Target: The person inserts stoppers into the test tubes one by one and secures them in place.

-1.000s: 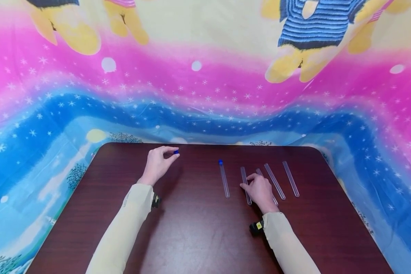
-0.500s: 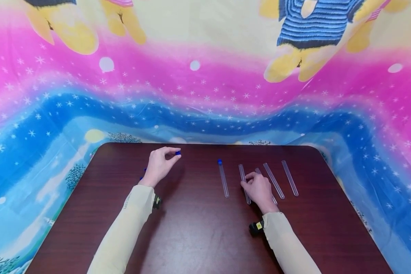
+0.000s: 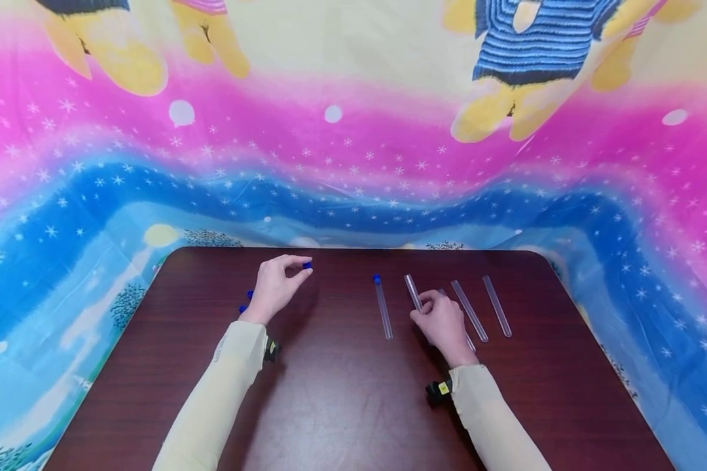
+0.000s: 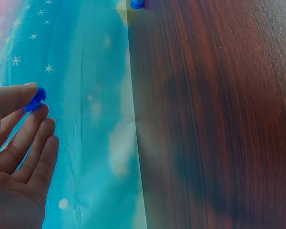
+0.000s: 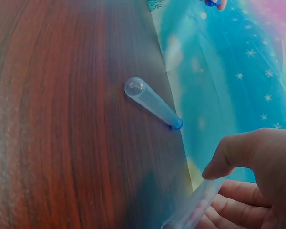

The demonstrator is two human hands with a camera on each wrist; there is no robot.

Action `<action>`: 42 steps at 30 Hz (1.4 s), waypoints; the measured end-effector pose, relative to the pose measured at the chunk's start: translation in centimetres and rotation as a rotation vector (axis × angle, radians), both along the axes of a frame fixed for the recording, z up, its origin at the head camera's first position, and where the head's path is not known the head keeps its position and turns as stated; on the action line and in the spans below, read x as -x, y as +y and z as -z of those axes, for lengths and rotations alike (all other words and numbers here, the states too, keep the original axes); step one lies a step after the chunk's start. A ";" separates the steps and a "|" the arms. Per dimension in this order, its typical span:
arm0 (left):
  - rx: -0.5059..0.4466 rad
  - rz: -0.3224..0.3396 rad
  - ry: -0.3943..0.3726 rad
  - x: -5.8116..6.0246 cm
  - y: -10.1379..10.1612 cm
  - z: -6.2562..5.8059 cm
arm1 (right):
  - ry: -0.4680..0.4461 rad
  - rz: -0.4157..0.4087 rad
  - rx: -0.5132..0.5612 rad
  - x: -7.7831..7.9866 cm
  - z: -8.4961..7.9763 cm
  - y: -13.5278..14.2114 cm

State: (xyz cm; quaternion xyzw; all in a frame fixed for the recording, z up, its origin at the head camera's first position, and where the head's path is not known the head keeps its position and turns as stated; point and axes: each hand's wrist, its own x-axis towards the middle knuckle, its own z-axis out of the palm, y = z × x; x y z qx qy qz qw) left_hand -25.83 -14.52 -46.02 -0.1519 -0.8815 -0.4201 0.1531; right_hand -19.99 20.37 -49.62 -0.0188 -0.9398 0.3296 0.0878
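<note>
Between thumb and fingertips my left hand (image 3: 273, 288) pinches a small blue cap (image 4: 36, 100), up over the far left part of the table. My right hand (image 3: 444, 327) grips a clear test tube (image 3: 412, 290) by thumb and fingers; its far end tilts up from the table. In the right wrist view, the thumb presses on the tube's side and the fingers lie behind it. Left of that hand lies another test tube (image 3: 385, 311) with a blue cap on its far end. A further tube (image 3: 470, 340) is partly hidden under the right hand.
Two uncapped tubes (image 3: 470, 311) (image 3: 497, 306) lie to the right of the right hand. Two loose blue caps (image 3: 243, 309) sit beside the left wrist. The dark wooden table (image 3: 330, 392) ends at a patterned cloth (image 3: 330, 176) hanging behind it.
The right hand has taken hold of the test tube, which lay flat before, and lifted its far end. The left hand has shifted slightly right with the cap; loose caps behind it now show.
</note>
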 end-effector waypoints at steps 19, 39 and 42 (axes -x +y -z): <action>-0.005 0.029 0.004 0.1 0.6 -0.4 | -0.002 -0.005 0.054 -0.1 -0.5 -1.0; 0.000 0.031 0.011 -0.3 1.3 -0.8 | 0.054 -0.036 0.105 -0.6 -0.7 -1.6; 0.000 0.034 0.016 -0.3 1.4 -0.8 | 0.065 -0.045 0.108 -0.6 -0.8 -1.7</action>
